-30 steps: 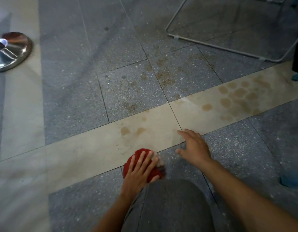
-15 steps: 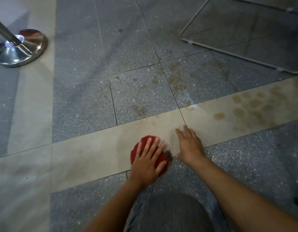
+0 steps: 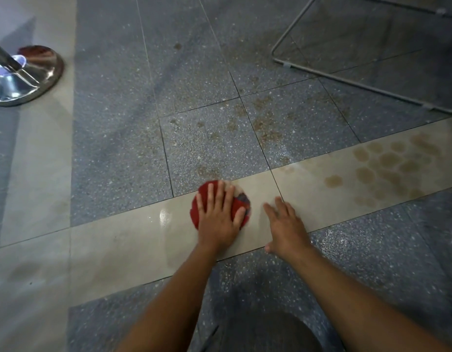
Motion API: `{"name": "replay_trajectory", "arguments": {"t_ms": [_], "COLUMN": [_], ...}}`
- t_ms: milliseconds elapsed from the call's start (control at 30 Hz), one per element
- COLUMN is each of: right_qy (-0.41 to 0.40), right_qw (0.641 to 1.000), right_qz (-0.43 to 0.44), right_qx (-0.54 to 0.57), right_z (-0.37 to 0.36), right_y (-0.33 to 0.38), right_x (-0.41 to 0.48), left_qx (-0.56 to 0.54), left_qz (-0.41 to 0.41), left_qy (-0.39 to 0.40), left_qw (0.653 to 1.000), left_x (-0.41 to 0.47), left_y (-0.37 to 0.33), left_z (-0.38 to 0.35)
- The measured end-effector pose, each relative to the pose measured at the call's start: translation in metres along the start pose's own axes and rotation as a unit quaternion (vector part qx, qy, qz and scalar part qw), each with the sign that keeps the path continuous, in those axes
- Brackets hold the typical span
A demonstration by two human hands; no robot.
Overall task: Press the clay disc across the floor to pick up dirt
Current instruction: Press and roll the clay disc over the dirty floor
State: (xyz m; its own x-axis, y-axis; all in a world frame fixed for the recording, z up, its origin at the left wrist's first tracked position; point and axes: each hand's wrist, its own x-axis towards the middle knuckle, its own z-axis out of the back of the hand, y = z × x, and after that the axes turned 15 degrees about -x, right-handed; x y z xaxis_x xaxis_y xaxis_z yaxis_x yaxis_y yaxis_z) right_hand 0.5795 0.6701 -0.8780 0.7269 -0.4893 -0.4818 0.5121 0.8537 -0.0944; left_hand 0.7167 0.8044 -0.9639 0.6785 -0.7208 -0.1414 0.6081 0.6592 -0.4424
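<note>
The person is kneeling over the floor (image 3: 118, 153) and pressing the left hand (image 3: 217, 219) flat, fingers spread wide, on top of a red clay disc (image 3: 207, 196) that is lying on the beige tile strip (image 3: 118, 235), its far edge touching the seam with the speckled grey tiles. The right hand (image 3: 286, 227) is resting just beside the disc, palm down on the same strip, fingers open and holding nothing. Brown round marks (image 3: 382, 163) are showing farther along the strip to the right, with a chrome post base (image 3: 24, 74) standing far left and a metal frame (image 3: 359, 69) lying at the upper right.
</note>
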Motion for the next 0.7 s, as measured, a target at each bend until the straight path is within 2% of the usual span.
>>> {"name": "replay_trajectory", "arguments": {"t_ms": [100,167,200,267,367,467,567,700], "right_qy": [-0.001,0.001,0.003,0.001,0.004,0.006,0.004,-0.003], "right_qw": [1.000,1.000,1.000,0.999,0.999,1.000,0.999,0.999], "right_qz": [-0.005,-0.005,-0.006,-0.010,-0.009,-0.009,-0.011,-0.013], "right_qx": [0.017,0.024,0.029,0.039,0.039,0.030,0.030,0.042], "right_z": [-0.001,0.000,0.001,0.002,0.002,0.003,0.003,0.001], "right_y": [0.001,0.000,0.000,-0.001,0.001,0.001,0.000,-0.002], "right_x": [-0.001,0.001,0.001,0.003,0.005,0.007,0.008,0.006], "left_qx": [0.003,-0.003,0.001,0.007,-0.009,-0.024,-0.009,0.007], "left_qz": [-0.119,-0.134,-0.118,-0.034,0.087,0.113,0.035,-0.118], "left_qy": [0.065,0.074,0.059,0.020,-0.018,-0.018,-0.007,0.059], "left_qw": [0.991,0.988,0.991,0.999,0.996,0.993,0.999,0.991], "left_x": [-0.056,-0.075,-0.074,-0.050,0.020,0.076,0.074,-0.009], "left_y": [0.013,0.044,0.060,0.082,0.075,0.035,0.000,0.003], "left_z": [0.006,0.021,0.030,0.043,0.045,0.032,0.011,0.009]}}
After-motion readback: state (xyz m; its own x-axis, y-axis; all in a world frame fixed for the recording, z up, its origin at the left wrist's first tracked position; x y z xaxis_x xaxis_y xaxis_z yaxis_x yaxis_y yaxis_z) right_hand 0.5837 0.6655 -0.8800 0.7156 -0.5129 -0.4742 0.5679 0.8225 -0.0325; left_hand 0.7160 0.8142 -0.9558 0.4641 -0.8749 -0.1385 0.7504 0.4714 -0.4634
